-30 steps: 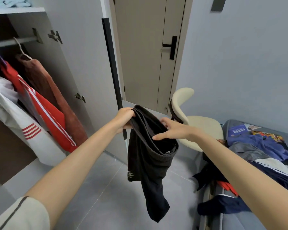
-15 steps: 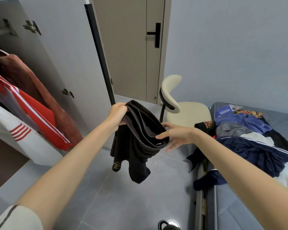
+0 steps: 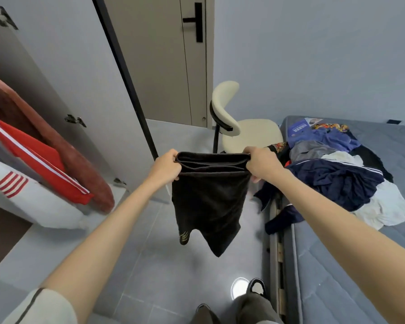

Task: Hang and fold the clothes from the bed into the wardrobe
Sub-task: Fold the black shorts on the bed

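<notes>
A cream chair [image 3: 250,134] stands on the grey tiled floor [image 3: 150,265]. Behind it, a beige door [image 3: 164,66] carries a black handle [image 3: 195,19].

A home bedroom: a grey bed [image 3: 372,265] heaped with clothes [image 3: 337,181] on the right, an open wardrobe [image 3: 56,78] with hanging garments [image 3: 40,157] on the left, a closed door [image 3: 164,59] and cream chair [image 3: 243,132] far.

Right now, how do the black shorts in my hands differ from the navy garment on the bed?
The black shorts hang in the air, gripped at the waistband by the left hand and right hand; the navy garment lies on the bed. The black shorts are stretched flat; the navy garment is crumpled among other clothes. Both are dark fabric.
</notes>
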